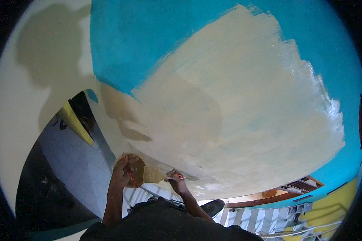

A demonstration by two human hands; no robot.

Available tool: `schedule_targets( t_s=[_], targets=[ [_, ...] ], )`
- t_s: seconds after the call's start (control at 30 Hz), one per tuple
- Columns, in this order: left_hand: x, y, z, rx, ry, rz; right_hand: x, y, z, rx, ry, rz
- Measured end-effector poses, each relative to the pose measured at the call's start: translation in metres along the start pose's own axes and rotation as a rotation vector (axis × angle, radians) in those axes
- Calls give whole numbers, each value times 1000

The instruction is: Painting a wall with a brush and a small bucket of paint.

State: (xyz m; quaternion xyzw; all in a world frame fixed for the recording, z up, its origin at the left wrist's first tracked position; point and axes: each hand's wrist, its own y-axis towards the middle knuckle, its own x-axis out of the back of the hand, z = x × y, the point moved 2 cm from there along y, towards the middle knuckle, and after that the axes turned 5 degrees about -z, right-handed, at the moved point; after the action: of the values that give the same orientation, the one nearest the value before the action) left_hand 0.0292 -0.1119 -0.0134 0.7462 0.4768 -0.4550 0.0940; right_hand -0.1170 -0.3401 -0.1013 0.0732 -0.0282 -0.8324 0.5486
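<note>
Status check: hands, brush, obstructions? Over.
Left hand holding round tan container. Right hand holding broad tan paintbrush. Turquoise wall partly coated cream. No obstruction evident at paintbrush.

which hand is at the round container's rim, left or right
The left hand: it sits at the left side of the round container, against its rim. The right hand is farther right, away from that rim.

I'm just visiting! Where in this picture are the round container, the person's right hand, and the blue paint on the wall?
Round container (139, 170): head view, on its brown inside.
Right hand (175, 176): head view, on the middle of the hand.
Blue paint (140, 38): head view, on its upper-left area.
</note>
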Motion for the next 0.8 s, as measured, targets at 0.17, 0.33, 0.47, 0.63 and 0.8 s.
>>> schedule_targets(
  t_s=[0.17, 0.33, 0.47, 0.63, 0.8],
  targets=[
    [-11, 7, -20, 25, -77, 45, -9, 9, 19, -282, 688, -113],
    [-16, 19, -29, -37, -235, 94, -3, 9, 18, 4, -334, -127],
    [-22, 24, -30, 65, -331, 93, -15, 42, 59, -362, 860, -264],
    [-26, 23, -36, 128, -440, 121, -14, 88, 101, -134, 779, -113],
    [-25, 32, -43, 35, -422, 97, -25, 134, 159, 7, 633, -115]
  ],
)
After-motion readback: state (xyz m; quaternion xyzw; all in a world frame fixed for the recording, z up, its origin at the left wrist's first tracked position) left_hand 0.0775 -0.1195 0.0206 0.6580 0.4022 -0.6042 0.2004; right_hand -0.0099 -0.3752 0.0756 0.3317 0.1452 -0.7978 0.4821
